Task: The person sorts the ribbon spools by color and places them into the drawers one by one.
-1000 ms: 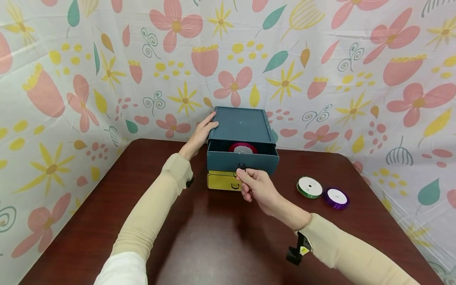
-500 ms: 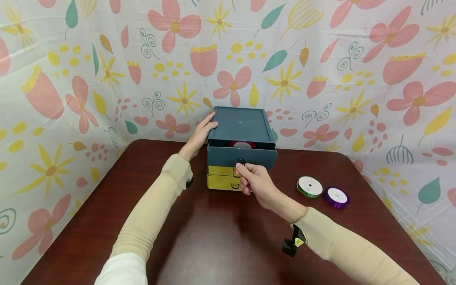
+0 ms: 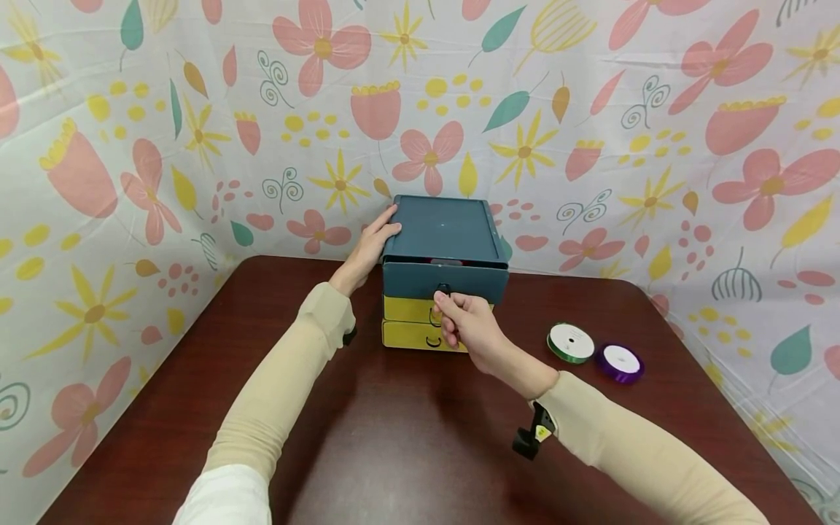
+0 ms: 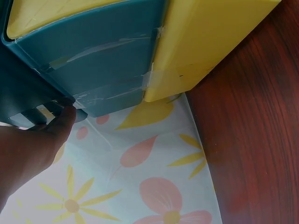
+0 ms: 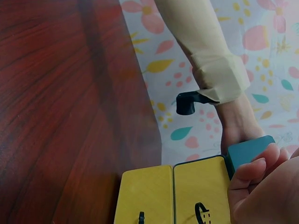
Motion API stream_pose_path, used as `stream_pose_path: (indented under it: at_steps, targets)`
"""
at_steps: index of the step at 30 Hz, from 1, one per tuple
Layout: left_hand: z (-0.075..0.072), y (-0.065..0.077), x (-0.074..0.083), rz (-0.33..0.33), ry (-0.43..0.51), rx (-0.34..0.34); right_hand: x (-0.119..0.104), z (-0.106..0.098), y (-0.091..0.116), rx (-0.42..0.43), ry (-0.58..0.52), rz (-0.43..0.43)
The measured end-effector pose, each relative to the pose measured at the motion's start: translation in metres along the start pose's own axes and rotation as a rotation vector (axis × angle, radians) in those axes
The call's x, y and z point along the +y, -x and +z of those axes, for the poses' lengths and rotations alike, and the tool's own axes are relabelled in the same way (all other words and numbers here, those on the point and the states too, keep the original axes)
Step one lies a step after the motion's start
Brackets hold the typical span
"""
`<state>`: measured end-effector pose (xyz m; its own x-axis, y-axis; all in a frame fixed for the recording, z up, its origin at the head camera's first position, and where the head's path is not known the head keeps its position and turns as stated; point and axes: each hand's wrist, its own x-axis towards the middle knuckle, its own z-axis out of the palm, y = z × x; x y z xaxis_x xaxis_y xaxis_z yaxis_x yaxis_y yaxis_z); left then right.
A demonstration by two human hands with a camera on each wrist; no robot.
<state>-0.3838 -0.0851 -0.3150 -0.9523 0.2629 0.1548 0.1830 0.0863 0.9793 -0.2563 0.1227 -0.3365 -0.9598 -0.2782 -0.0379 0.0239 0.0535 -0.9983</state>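
Note:
A small drawer cabinet [image 3: 441,226] with a dark blue top stands near the back wall. Its blue top drawer [image 3: 410,278] sticks out slightly, leaving a narrow gap under the top. A sliver of a red ribbon spool [image 3: 448,261] shows in that gap. My right hand [image 3: 471,324] pinches the drawer's small black handle [image 3: 444,288] between thumb and finger. My left hand [image 3: 367,251] rests against the cabinet's left upper edge, its thumb [image 4: 65,123] on the side in the left wrist view; the other fingers are partly hidden there.
Two yellow drawers [image 3: 408,334] with black ring handles sit below the blue one. To the right on the dark wooden table [image 3: 367,445] lie a green ribbon spool [image 3: 570,343] and a purple ribbon spool [image 3: 620,364]. A flower-print cloth [image 3: 564,219] hangs behind.
The blue drawer has slid inward with my right hand on its handle, so the red ribbon spool inside is now almost hidden. My left hand has stayed in place.

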Motion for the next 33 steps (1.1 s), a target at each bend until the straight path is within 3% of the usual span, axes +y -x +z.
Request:
stream_pose_path:
  at_steps: [15,24,29,33]
  targets:
    - [0.0,0.001,0.003,0.004,0.01,-0.006,-0.002,-0.001,-0.014,0.027,-0.017,0.007]
    - [-0.002,0.004,0.004,-0.017,0.05,-0.03,0.002,-0.008,-0.013,-0.043,-0.038,-0.004]
    - [-0.002,0.004,0.001,0.001,0.025,-0.014,0.009,-0.019,-0.011,-0.036,-0.02,0.065]
    - [-0.001,0.002,-0.002,0.02,0.01,-0.006,0.024,-0.026,-0.013,-0.039,0.075,0.17]
